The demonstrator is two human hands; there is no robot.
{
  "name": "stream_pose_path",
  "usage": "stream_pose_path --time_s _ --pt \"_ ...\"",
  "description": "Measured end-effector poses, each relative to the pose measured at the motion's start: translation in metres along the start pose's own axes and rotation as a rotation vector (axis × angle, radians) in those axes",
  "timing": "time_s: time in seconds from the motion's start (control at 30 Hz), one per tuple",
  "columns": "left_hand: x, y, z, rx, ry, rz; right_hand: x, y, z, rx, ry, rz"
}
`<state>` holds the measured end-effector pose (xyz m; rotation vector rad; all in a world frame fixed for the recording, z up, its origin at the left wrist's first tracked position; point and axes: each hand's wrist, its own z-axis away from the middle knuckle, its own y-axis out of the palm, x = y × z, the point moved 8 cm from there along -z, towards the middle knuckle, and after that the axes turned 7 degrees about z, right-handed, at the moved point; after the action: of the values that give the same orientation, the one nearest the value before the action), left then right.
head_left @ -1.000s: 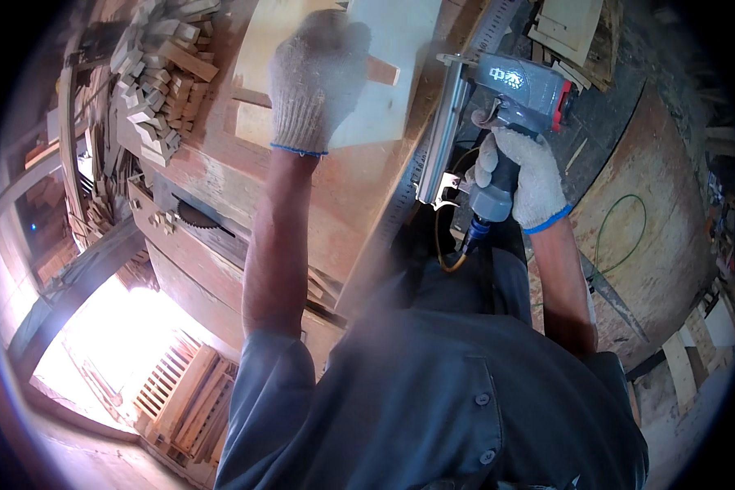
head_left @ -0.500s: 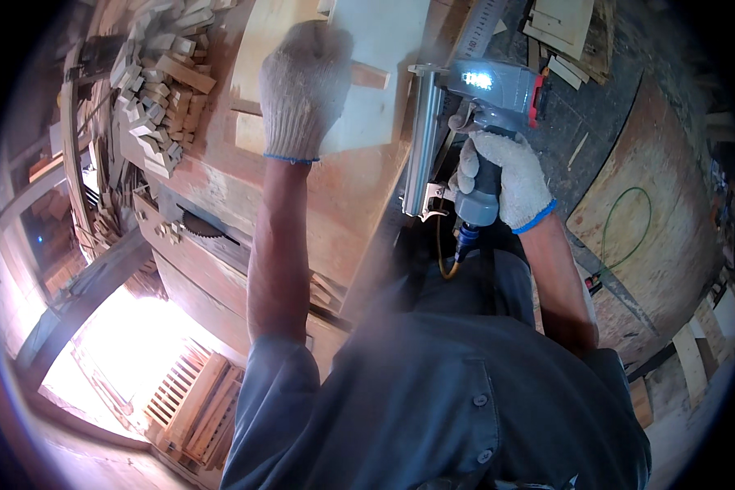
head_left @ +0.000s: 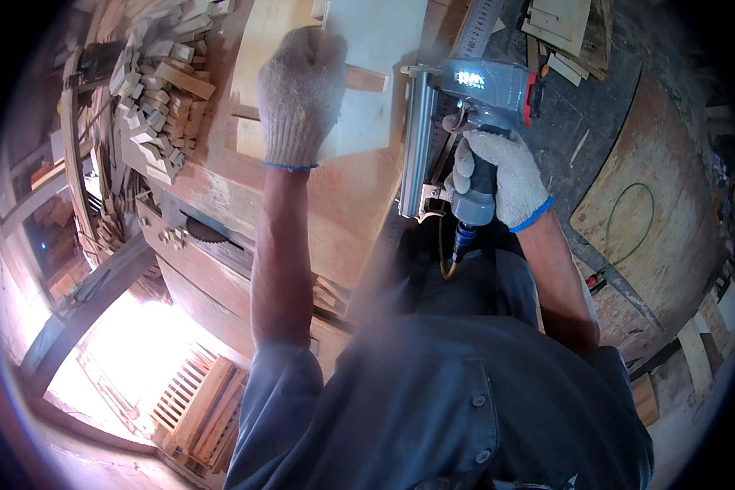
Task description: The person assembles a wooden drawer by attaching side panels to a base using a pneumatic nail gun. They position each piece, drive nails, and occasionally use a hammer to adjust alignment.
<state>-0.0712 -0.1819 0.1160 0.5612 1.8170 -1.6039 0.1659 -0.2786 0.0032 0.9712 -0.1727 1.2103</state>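
My right hand [head_left: 506, 175], in a white knit glove with a blue cuff, grips the handle of a grey pneumatic nail gun [head_left: 486, 90]. Its long metal magazine [head_left: 416, 143] lies to the left of the handle, and an air hose [head_left: 447, 265] joins the handle's lower end. My left hand [head_left: 304, 102], gloved alike, is closed over pale flat boards [head_left: 355, 122] on the workbench. A short wood strip [head_left: 366, 79] sticks out to its right. The left fingertips, and whatever they hold, are hidden beneath the hand.
A heap of short wood offcuts [head_left: 159, 106] lies at the far left of the bench. A circular saw blade [head_left: 204, 230] shows in a slot nearer me. A ruler [head_left: 478, 28] and thin boards [head_left: 559, 24] lie at the back right. A green cord loop [head_left: 649, 204] rests on the right.
The nail gun and my right hand have shifted very slightly left. My left hand has barely moved and stays closed over the boards.
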Motion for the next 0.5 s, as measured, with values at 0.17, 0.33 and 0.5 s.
stream_pose_path --time_s 0.17,0.33,0.5 --pt "-0.004 -0.001 0.001 0.005 -0.019 0.030 -0.002 0.004 -0.004 0.029 0.020 -0.023" --pt "-0.007 -0.002 0.001 0.026 0.001 0.046 -0.001 0.008 -0.007 0.055 0.020 0.037" --pt "-0.002 0.001 0.000 0.034 -0.035 0.099 -0.009 0.009 -0.018 0.050 0.019 0.019"
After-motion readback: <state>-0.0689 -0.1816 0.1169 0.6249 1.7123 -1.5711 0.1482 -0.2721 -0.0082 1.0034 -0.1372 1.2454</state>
